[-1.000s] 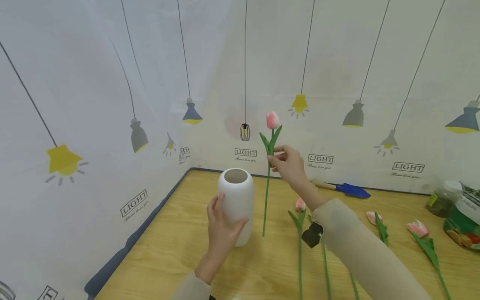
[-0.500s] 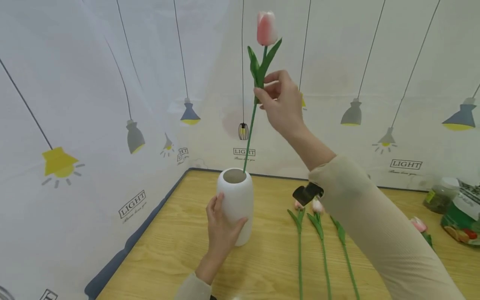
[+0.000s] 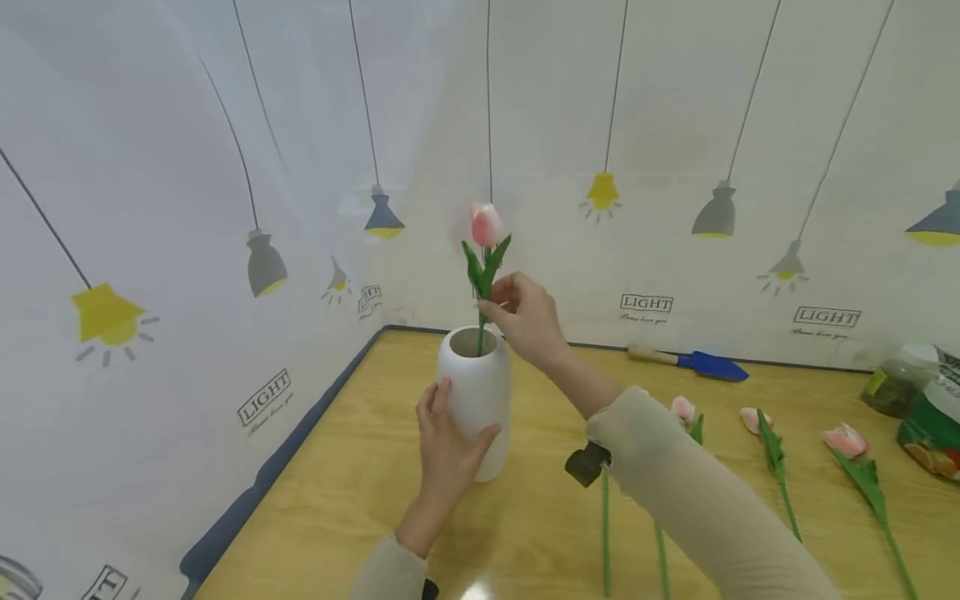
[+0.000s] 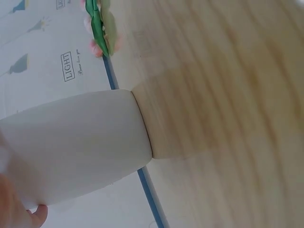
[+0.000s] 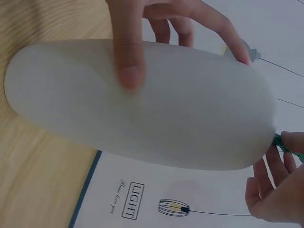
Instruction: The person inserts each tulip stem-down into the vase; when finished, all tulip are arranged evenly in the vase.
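Observation:
A white vase (image 3: 480, 400) stands upright on the wooden table, and my left hand (image 3: 448, 450) grips its side with thumb and fingers spread round it. Just above the mouth, my right hand (image 3: 528, 321) pinches the stem of a pink tulip (image 3: 487, 225) below its leaves. The tulip is upright, its lower stem hidden inside the vase. In the right wrist view the left thumb lies across the vase (image 5: 190, 109), while the right hand (image 5: 280, 190) is at the rim with the green stem. The left wrist view shows the base of the vase (image 4: 85, 142) on the table.
More pink tulips (image 3: 847, 442) lie on the table (image 3: 337, 500) to the right, partly behind the right sleeve. A blue trowel (image 3: 708, 367) lies by the back wall. A jar (image 3: 900, 379) and a green container (image 3: 933, 429) stand at the far right.
My right hand raised the tulip and brought it left over the vase, then lowered it so the stem went into the mouth. My left hand has kept its grip on the vase.

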